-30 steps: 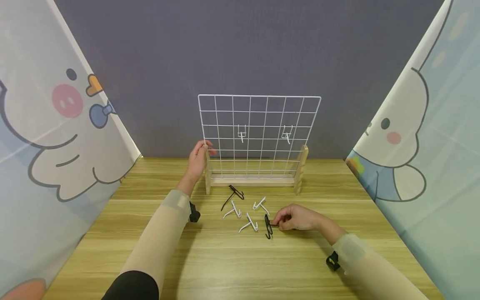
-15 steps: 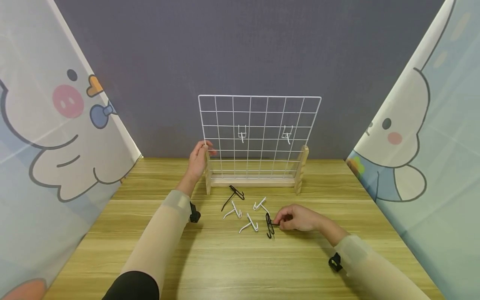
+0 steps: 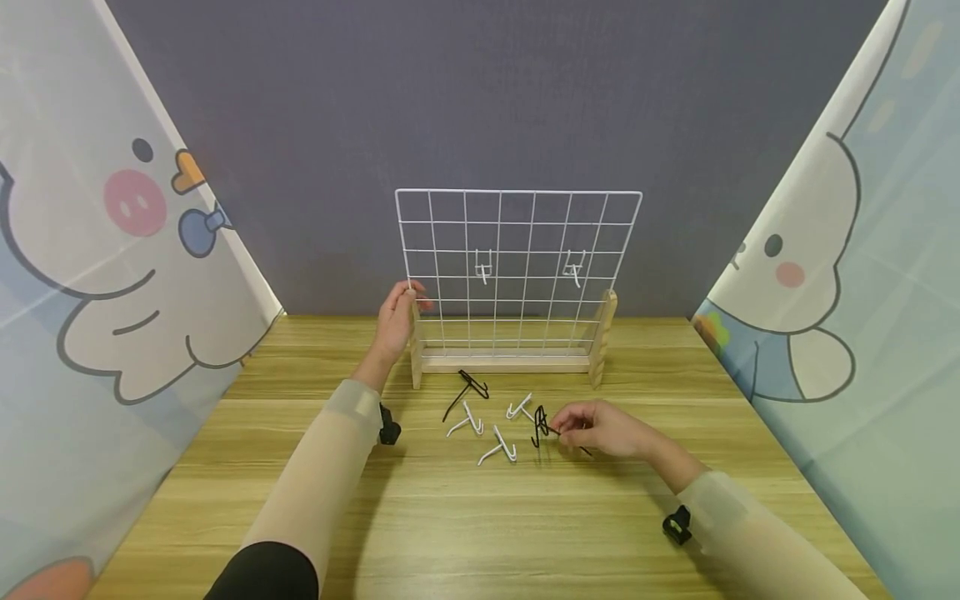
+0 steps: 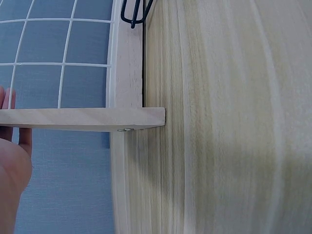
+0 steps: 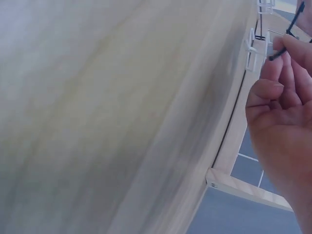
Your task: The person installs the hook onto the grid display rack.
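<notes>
My left hand [image 3: 393,321] grips the left wooden upright [image 3: 415,354] of a stand that carries a white wire grid panel [image 3: 517,192]. In the left wrist view its fingers [image 4: 25,140] reach round that upright. My right hand [image 3: 603,429] pinches the long prong of a black display hook [image 3: 541,423], the hook's wire back pointing left and lifted over the table. Another black hook [image 3: 472,384] lies just in front of the stand. Three white hooks lie near it: one at left [image 3: 472,419], a nearer hook [image 3: 502,447] and a right-hand hook [image 3: 518,407].
Two white hooks hang on the grid, a left hook [image 3: 483,271] and a right hook [image 3: 574,271]. The stand's right upright [image 3: 600,342] is on the wood-grain table [image 3: 450,533]. A grey wall [image 3: 517,92] rises behind, with cartoon-printed curtains [image 3: 795,275] at both sides.
The black hook in my right hand has risen off the table and turned, its wire back now higher and farther back. My left hand stays on the upright.
</notes>
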`<state>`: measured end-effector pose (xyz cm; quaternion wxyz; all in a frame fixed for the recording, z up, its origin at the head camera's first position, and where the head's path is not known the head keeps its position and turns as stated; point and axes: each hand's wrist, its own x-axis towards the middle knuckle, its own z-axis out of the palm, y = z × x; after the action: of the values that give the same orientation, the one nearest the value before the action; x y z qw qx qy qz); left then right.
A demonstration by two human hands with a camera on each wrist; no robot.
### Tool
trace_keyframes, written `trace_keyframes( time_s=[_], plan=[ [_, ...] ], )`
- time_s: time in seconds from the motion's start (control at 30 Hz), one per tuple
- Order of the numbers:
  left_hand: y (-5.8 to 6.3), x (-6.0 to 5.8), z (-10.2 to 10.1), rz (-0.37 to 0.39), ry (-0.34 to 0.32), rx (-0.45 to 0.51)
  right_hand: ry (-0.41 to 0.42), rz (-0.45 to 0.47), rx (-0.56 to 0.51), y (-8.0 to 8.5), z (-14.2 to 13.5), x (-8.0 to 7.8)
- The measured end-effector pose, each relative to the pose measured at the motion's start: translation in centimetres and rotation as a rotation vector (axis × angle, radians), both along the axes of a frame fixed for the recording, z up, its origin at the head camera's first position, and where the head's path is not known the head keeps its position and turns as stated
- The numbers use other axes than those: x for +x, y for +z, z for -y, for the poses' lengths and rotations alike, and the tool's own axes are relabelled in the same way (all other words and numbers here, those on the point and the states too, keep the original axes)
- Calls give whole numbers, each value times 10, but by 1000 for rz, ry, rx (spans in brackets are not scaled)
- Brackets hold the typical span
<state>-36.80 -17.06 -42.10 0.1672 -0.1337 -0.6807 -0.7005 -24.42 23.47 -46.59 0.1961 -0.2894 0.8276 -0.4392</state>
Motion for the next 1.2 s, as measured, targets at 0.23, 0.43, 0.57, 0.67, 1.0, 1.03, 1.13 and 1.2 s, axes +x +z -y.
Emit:
trace_keyframes(
  time_s=[0.23,0.43,0.57,0.67,1.0,1.03,1.13,1.2],
  plan=[
    [0,0,1,5,6,-11,-112,-41,-64,12,5,-1],
    [-1,0,1,9,3,-5,-194,-30,-173,24,10,-4],
    [0,1,0,12,12,-24,-235,-46,-210,31,10,-6],
    [0,1,0,10,10,-21,-250,-48,-246,38,9,-8],
    [0,0,-1,15,7,-15,-318,-62,-304,67,1,-8],
    [0,0,-1,12,6,-14,-329,-68,-307,70,-1,-8],
    [0,0,0,10,8,-13,-344,-89,-315,81,-5,-8],
    [0,-1,0,11,10,-17,-353,-100,-317,87,-9,-10]
  ],
)
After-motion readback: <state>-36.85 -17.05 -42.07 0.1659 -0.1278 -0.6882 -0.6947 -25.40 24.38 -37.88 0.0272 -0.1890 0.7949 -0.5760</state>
